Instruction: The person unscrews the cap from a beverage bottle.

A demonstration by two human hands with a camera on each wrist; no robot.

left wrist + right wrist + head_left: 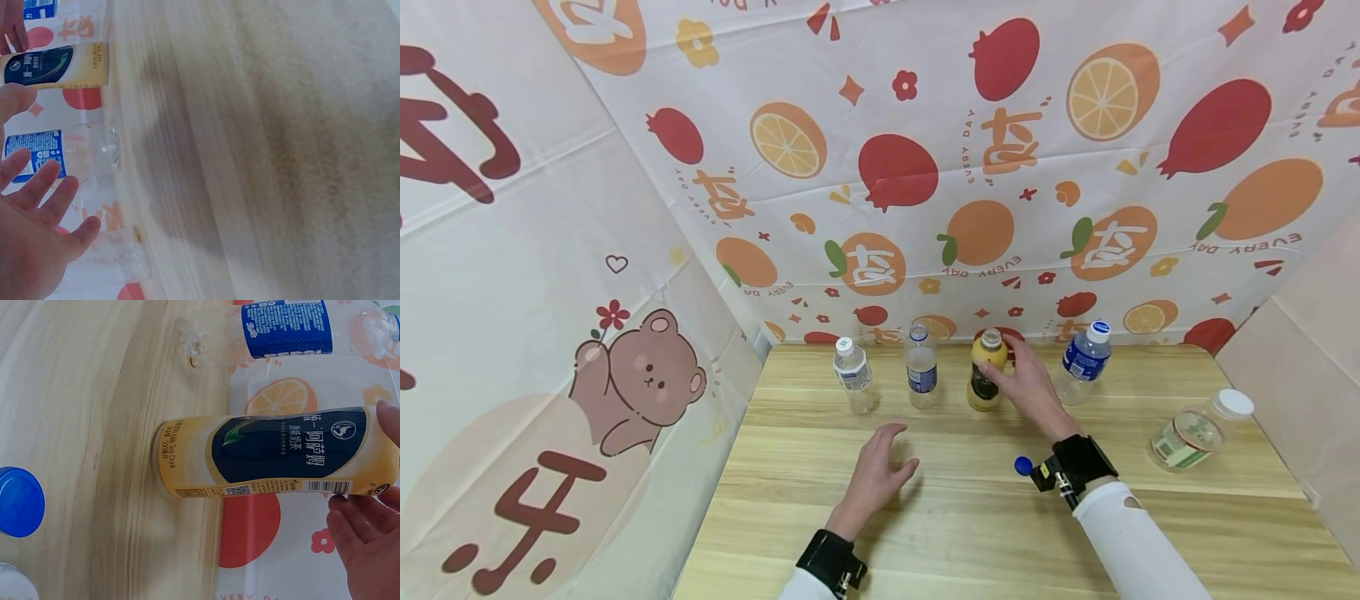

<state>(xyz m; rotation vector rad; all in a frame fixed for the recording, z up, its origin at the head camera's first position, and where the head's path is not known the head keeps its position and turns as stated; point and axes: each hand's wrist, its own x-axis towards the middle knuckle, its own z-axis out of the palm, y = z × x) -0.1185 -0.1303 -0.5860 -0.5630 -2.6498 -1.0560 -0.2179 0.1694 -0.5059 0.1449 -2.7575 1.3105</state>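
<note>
A yellow milk tea bottle [984,390] with a dark label stands upright on the table, its mouth uncapped. My right hand [1032,387] grips it at the shoulder, thumb on one side and fingers on the other. In the right wrist view the label of the milk tea bottle [281,453] faces the camera. Above the table, in front of the bottles, my left hand [876,472] holds nothing, fingers spread and slightly bent. Nearest to it are a clear bottle [856,380] with a white cap and a clear bottle [922,368] with a blue label.
Right of my right hand stands another blue-labelled bottle [1084,363], capped. A wide clear jar [1191,435] with a white lid is farther right. A loose blue cap [1022,466] lies beside my right wrist. A fruit-printed cloth [970,167] hangs behind the table.
</note>
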